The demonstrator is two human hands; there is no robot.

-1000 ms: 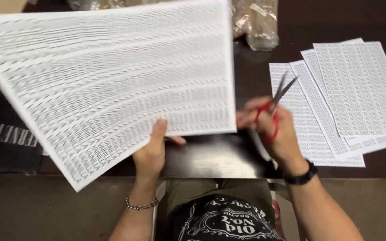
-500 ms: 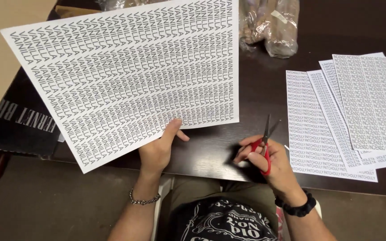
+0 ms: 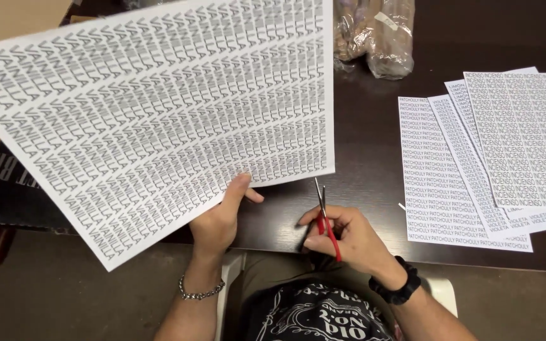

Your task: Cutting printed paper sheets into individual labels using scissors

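Note:
My left hand (image 3: 221, 218) pinches the lower edge of a large white sheet (image 3: 153, 107) printed with rows of repeated grey words and holds it tilted above the dark table (image 3: 361, 158). My right hand (image 3: 345, 239) grips red-handled scissors (image 3: 325, 218). Their blades point up toward the sheet's bottom right corner and stop just short of the paper edge. A chain bracelet is on the left wrist, a black watch on the right.
A fanned stack of similar printed sheets (image 3: 494, 151) lies on the table at the right. Clear plastic bags of brownish items (image 3: 380, 35) sit at the far edge. Brown cardboard (image 3: 7, 19) and a dark printed box (image 3: 1, 189) are at the left.
The right hand with the scissors has moved left from beside the stacked sheets to just under the large sheet's corner. The held sheet has shifted closer and tilted.

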